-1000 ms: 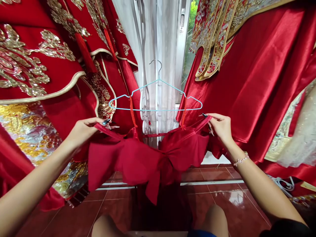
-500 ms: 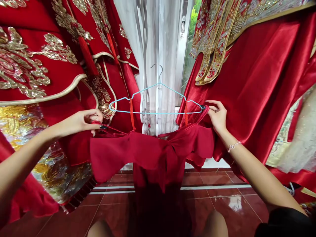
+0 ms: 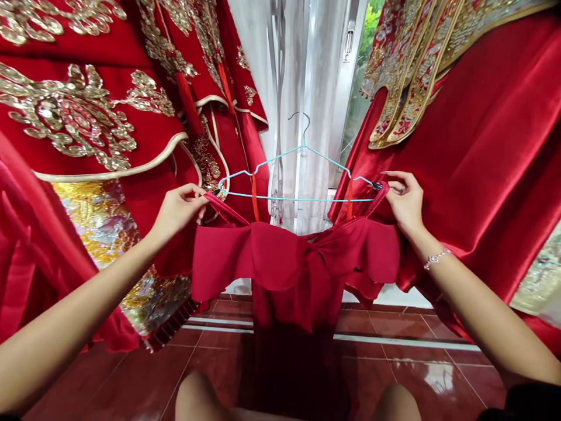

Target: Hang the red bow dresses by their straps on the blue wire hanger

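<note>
A dark red satin dress with a large folded bow across its bodice hangs in front of me. My left hand pinches the dress's left strap edge at the left tip of a light-blue wire hanger. My right hand pinches the right strap edge at the hanger's right tip. The strap ends sit against the hanger's arms, though my fingers hide exactly how they meet. Two thin red ribbon loops hang down from the hanger's arms towards the dress.
Red satin garments with gold embroidery hang to the left, and another hangs to the right. Behind the hanger are a white sheer curtain and a window frame. Below lies a glossy red tile floor, with my knees at the bottom edge.
Both hands have risen and moved outward, lifting the dress's strap edges from below the hanger up to its tips. The bodice now hangs smoother, and the view has shifted slightly.
</note>
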Demonstrator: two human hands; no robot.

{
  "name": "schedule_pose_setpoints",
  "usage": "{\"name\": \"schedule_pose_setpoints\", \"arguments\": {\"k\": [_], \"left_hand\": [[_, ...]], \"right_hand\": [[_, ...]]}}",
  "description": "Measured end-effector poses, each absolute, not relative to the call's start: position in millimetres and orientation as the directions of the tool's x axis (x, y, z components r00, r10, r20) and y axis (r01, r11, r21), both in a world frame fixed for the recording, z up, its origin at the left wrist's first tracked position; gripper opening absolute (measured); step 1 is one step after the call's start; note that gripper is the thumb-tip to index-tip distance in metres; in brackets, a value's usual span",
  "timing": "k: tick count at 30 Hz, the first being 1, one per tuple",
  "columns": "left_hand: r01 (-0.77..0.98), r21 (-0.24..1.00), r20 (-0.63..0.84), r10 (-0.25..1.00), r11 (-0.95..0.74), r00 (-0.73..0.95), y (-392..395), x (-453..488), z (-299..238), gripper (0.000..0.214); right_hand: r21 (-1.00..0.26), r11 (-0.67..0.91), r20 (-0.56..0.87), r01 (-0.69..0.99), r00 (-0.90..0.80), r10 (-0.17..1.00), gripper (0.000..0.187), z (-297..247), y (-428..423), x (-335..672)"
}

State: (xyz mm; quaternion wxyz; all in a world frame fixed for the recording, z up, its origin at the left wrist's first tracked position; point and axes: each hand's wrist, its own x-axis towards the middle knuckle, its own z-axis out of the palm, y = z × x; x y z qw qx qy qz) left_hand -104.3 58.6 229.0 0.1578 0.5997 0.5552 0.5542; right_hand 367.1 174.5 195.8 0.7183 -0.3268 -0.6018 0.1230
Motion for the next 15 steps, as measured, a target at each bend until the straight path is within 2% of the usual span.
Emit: {"name": "schedule_pose_setpoints", "arguments": {"k": [3, 5, 7, 10, 15], "left_hand": [[0.311, 0.923, 0.311, 0.914, -0.226, -0.26, 62.1, -103.7, 234.9, 0.025], [0.202, 0.962, 0.239, 0.92, -0.182, -0.309, 66.3, -105.3, 238.0, 0.014], [0.151, 0.964, 0.263, 0.887, -0.221, -0.38, 71.3, -106.3, 240.2, 0.008], [0.167, 0.948, 0.317, 0.832, -0.269, -0.455, 78.2, -102.3, 242.8, 0.01], [0.209, 0.926, 0.375, 0.816, -0.314, -0.44, 85.1, -88.9, 241.7, 0.007]], "right_hand": [[-0.639, 0.745, 0.768, 0.194, 0.228, 0.599, 0.031, 201.8, 172.0, 363.2], [-0.651, 0.733, 0.758, 0.198, 0.211, 0.617, 0.032, 206.9, 173.9, 359.2], [-0.646, 0.732, 0.764, 0.218, 0.186, 0.618, 0.033, 212.3, 178.4, 353.6], [-0.607, 0.753, 0.792, 0.254, 0.118, 0.599, 0.032, 220.5, 185.2, 343.0], [-0.562, 0.753, 0.79, 0.343, -0.046, 0.611, 0.034, 237.9, 184.5, 330.3]]}}
